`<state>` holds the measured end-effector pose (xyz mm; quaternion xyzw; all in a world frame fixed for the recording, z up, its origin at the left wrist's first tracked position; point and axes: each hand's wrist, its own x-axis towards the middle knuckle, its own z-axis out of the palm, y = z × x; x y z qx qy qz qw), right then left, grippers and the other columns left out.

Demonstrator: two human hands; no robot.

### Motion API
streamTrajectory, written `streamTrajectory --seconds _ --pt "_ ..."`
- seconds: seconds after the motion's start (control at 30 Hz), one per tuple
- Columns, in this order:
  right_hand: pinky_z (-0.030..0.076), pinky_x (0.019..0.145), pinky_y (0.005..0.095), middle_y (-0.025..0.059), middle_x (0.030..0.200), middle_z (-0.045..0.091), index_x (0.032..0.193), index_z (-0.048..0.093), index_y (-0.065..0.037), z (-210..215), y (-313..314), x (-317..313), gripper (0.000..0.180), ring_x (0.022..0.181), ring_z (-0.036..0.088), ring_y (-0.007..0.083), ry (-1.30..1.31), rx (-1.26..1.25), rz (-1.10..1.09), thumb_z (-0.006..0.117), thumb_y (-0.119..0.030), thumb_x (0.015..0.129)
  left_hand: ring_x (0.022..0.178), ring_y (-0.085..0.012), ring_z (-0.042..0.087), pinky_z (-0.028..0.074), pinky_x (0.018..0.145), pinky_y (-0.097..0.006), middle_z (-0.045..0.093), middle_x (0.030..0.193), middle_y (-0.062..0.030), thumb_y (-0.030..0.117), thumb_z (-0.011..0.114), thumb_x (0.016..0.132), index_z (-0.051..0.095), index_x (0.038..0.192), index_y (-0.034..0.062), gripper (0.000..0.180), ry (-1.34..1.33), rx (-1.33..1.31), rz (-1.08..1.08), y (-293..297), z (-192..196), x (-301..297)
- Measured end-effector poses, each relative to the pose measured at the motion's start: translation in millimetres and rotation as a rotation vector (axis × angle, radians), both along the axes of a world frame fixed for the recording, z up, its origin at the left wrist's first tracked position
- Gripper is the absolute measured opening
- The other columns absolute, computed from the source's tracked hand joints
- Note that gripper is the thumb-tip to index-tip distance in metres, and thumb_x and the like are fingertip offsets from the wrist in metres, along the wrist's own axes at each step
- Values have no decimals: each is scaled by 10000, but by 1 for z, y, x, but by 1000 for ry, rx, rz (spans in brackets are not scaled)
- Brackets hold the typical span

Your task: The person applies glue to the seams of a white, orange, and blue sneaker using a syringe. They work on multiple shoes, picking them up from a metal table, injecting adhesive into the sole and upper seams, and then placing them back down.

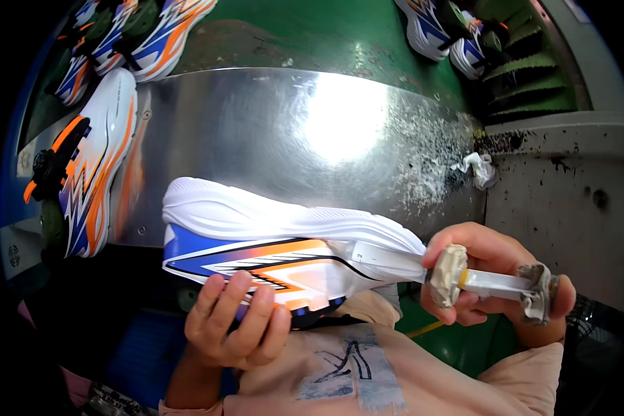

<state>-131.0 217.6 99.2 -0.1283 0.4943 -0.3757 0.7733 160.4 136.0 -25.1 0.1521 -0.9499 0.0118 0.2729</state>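
Observation:
A white, blue and orange sneaker (277,243) lies sideways before my body, its thick white sole turned upward and its toe to the right. My left hand (239,322) is closed around the upper from below, fingers pressed on the orange and blue side. In my right hand (485,270) is a slim white-handled tool (499,283) with a lumpy beige wad (450,275) near one end and a greyish wad at the other. My fingers close around it beside the toe. Its tip meets or nearly meets the toe edge; I cannot tell which.
A shiny metal plate (256,125) spans the bench, with white crumbs (430,152) scattered on its right part. A crumpled white scrap (481,170) lies at its right edge. Another sneaker (93,166) rests at the left; several more stand on the green surface (284,35) behind.

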Motion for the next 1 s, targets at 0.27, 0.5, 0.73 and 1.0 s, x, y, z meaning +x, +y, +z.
streamTrajectory --seconds 0.27,0.5,0.73,1.0 --pt "346 562 166 143 903 586 1348 342 55 -26 77 -30 1330 713 449 56 -151 -346 -195 648 -902 476 1062 -359 635 510 952 -527 608 1114 -100 109 650 888 510 1081 106 239 -1 -64 -4 -6 4 -7" --pt "280 556 203 133 972 549 1401 267 62 -67 122 -25 1326 743 395 85 -253 -474 -442 611 -900 557 1035 -433 636 532 907 -552 618 1121 -214 203 736 841 503 1149 -38 456 -27 -81 -83 -19 24 -24" --pt "331 599 162 136 988 559 1406 256 62 -71 127 -7 1452 797 470 76 -305 -497 -678 641 -926 413 1035 -411 644 526 921 -513 640 1119 -195 230 762 804 541 1137 -10 466 -112 -29 -28 -32 47 -53" --pt "399 695 178 130 1080 554 1397 274 47 -87 113 4 1342 899 543 108 -347 -378 -742 726 -759 423 989 -364 666 523 893 -412 672 1076 -204 143 846 606 628 1110 -19 572 -209 228 -52 -67 72 -99"
